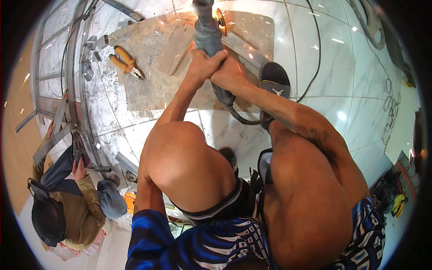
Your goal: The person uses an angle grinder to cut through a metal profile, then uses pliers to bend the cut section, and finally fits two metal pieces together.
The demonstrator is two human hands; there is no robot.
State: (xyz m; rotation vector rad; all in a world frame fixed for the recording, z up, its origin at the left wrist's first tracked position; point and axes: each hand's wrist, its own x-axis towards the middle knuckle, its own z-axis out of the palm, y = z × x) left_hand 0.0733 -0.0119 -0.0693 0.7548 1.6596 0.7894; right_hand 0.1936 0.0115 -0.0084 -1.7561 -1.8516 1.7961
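Both of my hands are wrapped around the dark body of an angle grinder [209,38] at the top middle. My left hand [202,67] grips its left side, and my right hand [228,74] closes over its right side, touching the left. Sparks fly around the cutting disc [221,22]. Near the disc, a grey metal tube [243,50] slants down to my right foot in a dark slide sandal [275,76]. The exact spot where the disc meets metal is hard to make out. A power cord [243,119] leaves the grinder's rear end.
Pliers with orange handles [126,62] lie left of a wooden piece [175,56] on a worn board [148,94]. Cut metal pieces [90,42] and a metal frame [72,67] stretch along the left. Another person [67,211] sits lower left, holding metal. A black cable [318,49] curves at right.
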